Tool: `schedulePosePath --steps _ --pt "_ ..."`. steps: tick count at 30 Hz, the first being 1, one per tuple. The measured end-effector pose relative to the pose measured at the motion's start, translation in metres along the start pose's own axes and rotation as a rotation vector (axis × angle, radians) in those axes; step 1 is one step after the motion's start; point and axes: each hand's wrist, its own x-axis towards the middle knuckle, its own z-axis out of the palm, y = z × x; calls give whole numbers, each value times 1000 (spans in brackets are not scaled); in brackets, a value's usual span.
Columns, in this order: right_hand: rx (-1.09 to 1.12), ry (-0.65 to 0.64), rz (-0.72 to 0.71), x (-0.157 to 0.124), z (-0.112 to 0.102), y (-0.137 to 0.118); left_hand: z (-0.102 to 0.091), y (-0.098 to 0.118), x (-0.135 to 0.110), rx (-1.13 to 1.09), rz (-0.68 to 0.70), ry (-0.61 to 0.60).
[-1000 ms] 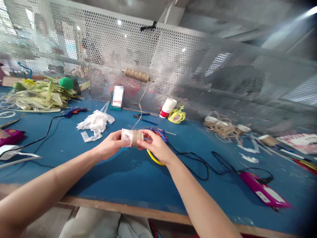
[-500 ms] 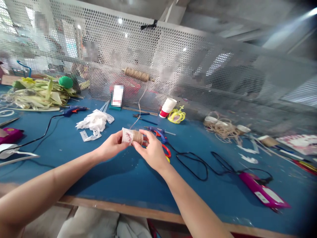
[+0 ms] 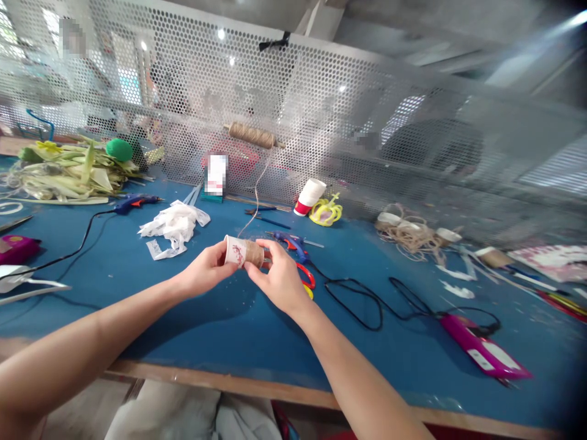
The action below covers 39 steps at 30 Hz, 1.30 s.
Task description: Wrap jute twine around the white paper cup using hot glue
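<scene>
A paper cup [image 3: 236, 250] lies sideways between my hands, above the blue table. Jute twine [image 3: 254, 253] is wound round the half of it on the right; the half on the left shows white with a reddish print. My left hand [image 3: 208, 267] grips the rim end, thumb in front. On the wound end my right hand [image 3: 277, 275] is closed, its thumb at the edge of the twine and its fingers behind. A loose strand [image 3: 257, 198] runs from the cup up to the twine spool [image 3: 251, 135] on the perforated screen.
Behind my right hand lie a blue glue gun [image 3: 293, 243] and red-handled scissors [image 3: 306, 276]. Crumpled white plastic [image 3: 177, 223] is to the left. A stack of paper cups [image 3: 310, 197] leans at the back. A black cord [image 3: 367, 305] leads to a magenta power strip [image 3: 483, 348].
Both hands keep the same hold on the cup, with hardly any movement. The whole view has shifted slightly.
</scene>
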Motion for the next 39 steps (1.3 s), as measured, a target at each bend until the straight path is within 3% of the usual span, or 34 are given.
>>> schedulePosePath --steps 6,11,13,16,18,20,22,24,26,32,39 --pt "130 -37 -62 3 -7 3 -1 7 0 -254 -26 -34" --pt "-122 41 -395 2 -9 0 -11 15 7 -641 -214 -79" --pt "-210 58 -509 0 -7 -1 -16 17 10 -705 -298 -116" --pt "-204 53 -548 -3 -6 1 -16 18 12 -675 -316 -56" --pt "-112 73 -461 0 -12 6 -12 19 10 -596 -258 9" --pt "-59 134 -256 8 -23 15 -8 21 8 -502 -187 21" --pt "-187 166 34 20 -38 29 -3 23 6 -420 -133 -6" --pt "-483 76 335 34 -51 48 1 26 5 -358 -116 -38" --pt "-576 -12 473 45 -60 69 5 28 5 -313 -133 -56" --pt "-587 -198 698 61 -57 114 16 26 8 -273 -183 -60" --pt "-302 -112 737 60 -53 113 16 8 5 -258 -251 81"
